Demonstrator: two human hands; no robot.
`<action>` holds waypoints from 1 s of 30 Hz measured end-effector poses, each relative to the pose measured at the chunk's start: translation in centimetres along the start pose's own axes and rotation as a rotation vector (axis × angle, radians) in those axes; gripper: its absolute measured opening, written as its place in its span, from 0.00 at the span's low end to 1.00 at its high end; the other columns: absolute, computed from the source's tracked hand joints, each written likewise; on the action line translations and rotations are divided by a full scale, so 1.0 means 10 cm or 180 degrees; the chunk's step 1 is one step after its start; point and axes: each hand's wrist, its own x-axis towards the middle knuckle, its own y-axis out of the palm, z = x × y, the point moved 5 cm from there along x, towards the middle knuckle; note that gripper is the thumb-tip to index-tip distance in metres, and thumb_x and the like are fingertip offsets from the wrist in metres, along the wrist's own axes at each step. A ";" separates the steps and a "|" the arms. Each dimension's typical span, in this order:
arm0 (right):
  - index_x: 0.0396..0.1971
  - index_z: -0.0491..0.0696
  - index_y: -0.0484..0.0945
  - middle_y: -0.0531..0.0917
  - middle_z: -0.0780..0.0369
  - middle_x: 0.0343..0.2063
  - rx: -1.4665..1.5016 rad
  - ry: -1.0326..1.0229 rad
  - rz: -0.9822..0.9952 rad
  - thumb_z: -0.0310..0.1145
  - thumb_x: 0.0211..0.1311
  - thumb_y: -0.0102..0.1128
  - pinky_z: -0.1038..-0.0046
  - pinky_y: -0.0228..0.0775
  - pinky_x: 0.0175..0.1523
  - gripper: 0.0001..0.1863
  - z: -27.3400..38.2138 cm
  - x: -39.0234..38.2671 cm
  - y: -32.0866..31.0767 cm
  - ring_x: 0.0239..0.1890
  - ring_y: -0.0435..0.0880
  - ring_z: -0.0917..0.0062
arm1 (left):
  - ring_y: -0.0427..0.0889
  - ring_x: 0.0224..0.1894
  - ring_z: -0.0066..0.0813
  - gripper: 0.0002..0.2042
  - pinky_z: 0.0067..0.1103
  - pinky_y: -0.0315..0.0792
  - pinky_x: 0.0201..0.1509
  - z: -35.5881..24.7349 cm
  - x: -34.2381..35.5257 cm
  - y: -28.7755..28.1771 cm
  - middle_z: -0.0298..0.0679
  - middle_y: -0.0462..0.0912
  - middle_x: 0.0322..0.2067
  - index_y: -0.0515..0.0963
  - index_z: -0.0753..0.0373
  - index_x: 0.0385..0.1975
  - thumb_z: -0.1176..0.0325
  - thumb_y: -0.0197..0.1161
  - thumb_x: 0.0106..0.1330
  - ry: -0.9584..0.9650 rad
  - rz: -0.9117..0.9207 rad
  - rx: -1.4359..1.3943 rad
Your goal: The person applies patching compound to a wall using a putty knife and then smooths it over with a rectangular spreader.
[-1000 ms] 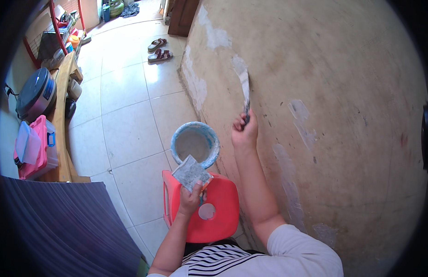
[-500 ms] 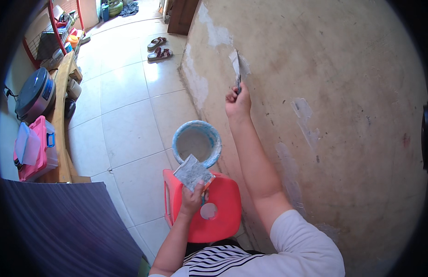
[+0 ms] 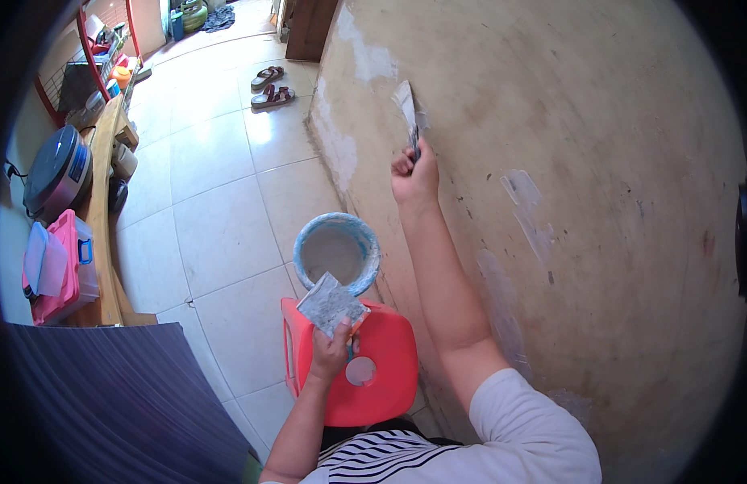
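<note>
With my right arm stretched out, my right hand point(image 3: 416, 177) grips a putty knife point(image 3: 406, 109), its blade at the tan wall point(image 3: 615, 266) beside a small pale smear. My left hand point(image 3: 331, 352) is closed around the handle of a wide scraper point(image 3: 331, 305), whose flat grey face is coated with putty. That scraper is over the near rim of a blue, putty-stained bucket point(image 3: 372, 262) holding greyish material. Under my left hand stands a red plastic stool point(image 3: 389, 363) with a round hole in its seat. Whitish patches point(image 3: 526, 211) of putty mark the wall.
Along the left runs a wooden bench point(image 3: 106, 202) bearing a rice cooker point(image 3: 59, 171) and a pink-lidded box point(image 3: 65, 266). A dark striped cloth point(image 3: 107, 395) covers something near me. Sandals point(image 3: 271, 97) lie on the tiled floor point(image 3: 220, 226) near a brown door point(image 3: 311, 31).
My right hand and the putty knife have shifted only slightly against the wall. The whole view has moved a little; my left hand keeps the scraper in nearly the same place.
</note>
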 end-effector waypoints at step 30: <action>0.31 0.45 0.64 0.68 0.65 0.22 0.0349 -0.0046 -0.0435 0.35 0.69 0.56 0.81 0.51 0.22 0.13 0.36 -1.35 -0.99 0.17 0.57 0.84 | 0.74 0.17 0.24 0.12 0.20 0.68 0.20 0.03 -0.01 0.01 0.39 0.78 0.29 0.72 0.68 0.43 0.63 0.51 0.72 -0.0094 -0.0093 0.0001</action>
